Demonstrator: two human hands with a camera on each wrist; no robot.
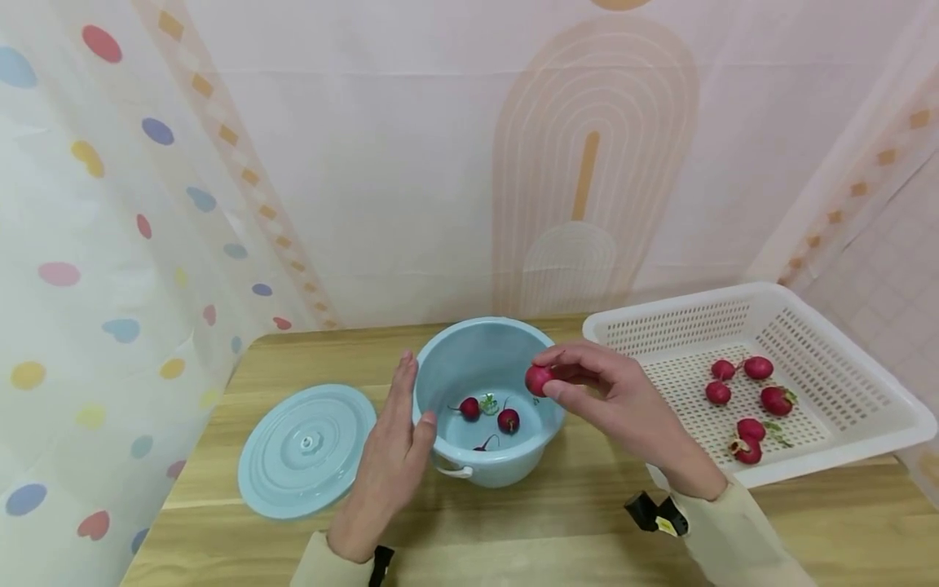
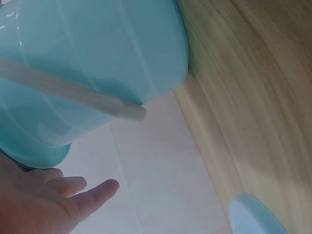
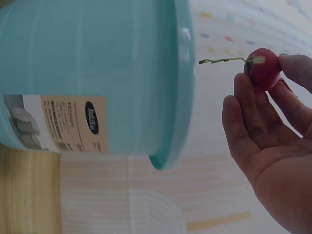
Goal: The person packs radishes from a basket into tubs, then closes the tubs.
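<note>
Deep pinkish-red and nicely round, the radish (image 3: 263,73) in the right hand (image 1: 619,399) is easily the brightest thing around. Skin looks smooth, with a pale yellowish-green patch at the top where one skinny green stem sticks out, kinda wilted and darker toward the tip. It's up above the rim on the right side of the light blue bucket (image 1: 506,471), stem pointing down toward it in the right wrist view. That hand has it pinched between thumb and fingertips, with the palm clear of it.

Left hand (image 1: 396,448) holds nothing: fingers pretty much straight, thumb apart, right by the bucket's left rim. Can't tell if it's actually touching.

Down in the bucket I can make out two whole radishes (image 1: 509,421), darker red with thin tails, plus a third mostly hidden behind the front rim, and a little leafy green bit (image 1: 489,404). Six more (image 1: 778,399) sit in the white plastic basket (image 1: 671,333) off to the right, a couple with scruffy leafy tops. Matching blue lid (image 1: 289,485) lies flat on the wooden table (image 1: 513,554), left of the bucket.
</note>
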